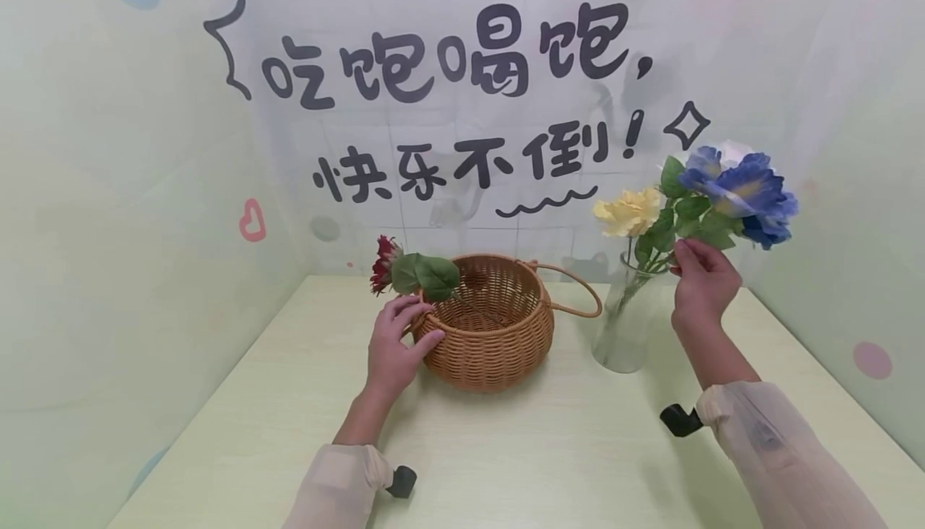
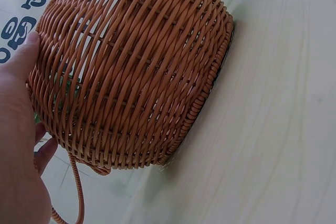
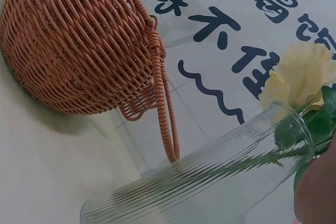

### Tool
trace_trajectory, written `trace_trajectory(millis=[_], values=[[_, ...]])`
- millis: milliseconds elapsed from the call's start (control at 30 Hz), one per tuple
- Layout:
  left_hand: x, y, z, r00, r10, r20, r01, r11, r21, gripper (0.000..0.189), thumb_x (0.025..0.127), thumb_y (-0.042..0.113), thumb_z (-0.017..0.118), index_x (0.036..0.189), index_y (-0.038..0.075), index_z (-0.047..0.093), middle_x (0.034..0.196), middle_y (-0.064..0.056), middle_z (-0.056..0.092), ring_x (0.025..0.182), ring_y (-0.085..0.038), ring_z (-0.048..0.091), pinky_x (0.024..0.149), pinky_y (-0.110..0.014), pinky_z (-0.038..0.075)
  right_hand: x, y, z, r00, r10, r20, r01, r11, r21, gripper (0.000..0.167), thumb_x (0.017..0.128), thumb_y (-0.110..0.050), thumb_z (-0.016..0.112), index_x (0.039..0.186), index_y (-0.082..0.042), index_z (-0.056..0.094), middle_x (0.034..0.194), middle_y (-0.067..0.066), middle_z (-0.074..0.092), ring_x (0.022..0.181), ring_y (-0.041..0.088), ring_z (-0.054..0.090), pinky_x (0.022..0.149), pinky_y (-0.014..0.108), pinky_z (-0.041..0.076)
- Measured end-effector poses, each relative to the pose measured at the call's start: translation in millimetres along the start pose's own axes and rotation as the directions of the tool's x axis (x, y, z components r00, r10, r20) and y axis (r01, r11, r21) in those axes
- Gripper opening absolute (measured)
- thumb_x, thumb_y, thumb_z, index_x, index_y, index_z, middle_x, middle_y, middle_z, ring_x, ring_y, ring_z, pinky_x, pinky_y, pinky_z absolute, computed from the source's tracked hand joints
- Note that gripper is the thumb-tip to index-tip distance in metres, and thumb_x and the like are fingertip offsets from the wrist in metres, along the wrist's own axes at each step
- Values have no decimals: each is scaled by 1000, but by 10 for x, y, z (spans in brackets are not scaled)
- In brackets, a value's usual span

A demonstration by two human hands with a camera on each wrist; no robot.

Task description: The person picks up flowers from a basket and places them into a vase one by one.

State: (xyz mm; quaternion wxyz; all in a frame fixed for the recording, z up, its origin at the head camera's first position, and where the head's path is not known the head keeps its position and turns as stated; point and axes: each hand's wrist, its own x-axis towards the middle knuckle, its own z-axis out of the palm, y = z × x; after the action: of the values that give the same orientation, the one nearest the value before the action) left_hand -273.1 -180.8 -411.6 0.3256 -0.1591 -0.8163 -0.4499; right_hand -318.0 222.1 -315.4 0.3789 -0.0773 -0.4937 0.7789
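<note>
A brown wicker basket (image 1: 484,356) stands upright on the table, a red flower (image 1: 385,262) with green leaves leaning out over its left rim. My left hand (image 1: 396,344) grips that rim, thumb on the outer wall; in the left wrist view the woven side (image 2: 142,72) fills the middle. To the right is a ribbed clear glass vase (image 1: 620,332) with stems in it and a yellow flower (image 1: 627,213) above its mouth. Just over the vase mouth, my right hand (image 1: 704,280) pinches the stem of a blue flower (image 1: 747,188). Its fingertips are partly hidden by leaves.
The basket's loop handle (image 1: 588,288) sticks out toward the vase. Behind the blue flower a pale bloom (image 1: 735,152) shows. A pale wood-grain table (image 1: 506,457) lies below, and a backdrop (image 1: 462,136) with dark lettering rises behind.
</note>
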Motion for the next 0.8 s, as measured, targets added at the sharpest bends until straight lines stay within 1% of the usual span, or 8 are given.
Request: trace_trajectory(millis=[167, 333, 567, 700, 800], values=[[4, -2, 9, 1000, 11, 0, -11, 1000, -1, 32, 84, 28, 78, 111, 13, 71, 129, -4, 52, 124, -24, 44, 90, -45, 51, 26, 15, -12, 1000, 27, -6, -27, 998, -50, 7, 82, -2, 76, 83, -9, 76, 78, 0, 64, 65, 10, 59, 54, 16, 49], [4, 0, 10, 1000, 10, -3, -10, 1000, 5, 33, 84, 29, 78, 111, 13, 71, 130, -4, 53, 125, -24, 44, 90, -45, 51, 8, 44, -29, 999, 41, 7, -40, 993, -109, 10, 82, -3, 76, 81, -12, 76, 76, -4, 65, 65, 9, 55, 53, 15, 47], [-2, -10, 9, 1000, 8, -6, -8, 1000, 15, 33, 83, 30, 78, 111, 12, 71, 130, -4, 53, 125, -23, 43, 91, -46, 51, -54, 69, -64, 999, 44, 9, -42, 991, -124, 8, 82, -3, 77, 81, -11, 76, 74, -8, 67, 62, 8, 54, 52, 14, 46], [0, -20, 12, 1000, 14, -10, -13, 1000, 20, 33, 83, 29, 79, 111, 12, 71, 129, -4, 53, 125, -23, 44, 90, -46, 50, -79, 97, -82, 999, 48, 7, -47, 988, -146, 9, 82, -5, 77, 81, -13, 76, 72, -9, 67, 62, 8, 55, 52, 14, 46], [-2, -22, 10, 1000, 16, -10, -16, 1000, 21, 34, 83, 28, 79, 111, 11, 71, 129, -4, 53, 125, -24, 44, 90, -46, 50, -92, 125, -90, 998, 57, 6, -55, 988, -142, 10, 82, -5, 77, 79, -14, 75, 72, -9, 67, 60, 7, 55, 52, 15, 47]])
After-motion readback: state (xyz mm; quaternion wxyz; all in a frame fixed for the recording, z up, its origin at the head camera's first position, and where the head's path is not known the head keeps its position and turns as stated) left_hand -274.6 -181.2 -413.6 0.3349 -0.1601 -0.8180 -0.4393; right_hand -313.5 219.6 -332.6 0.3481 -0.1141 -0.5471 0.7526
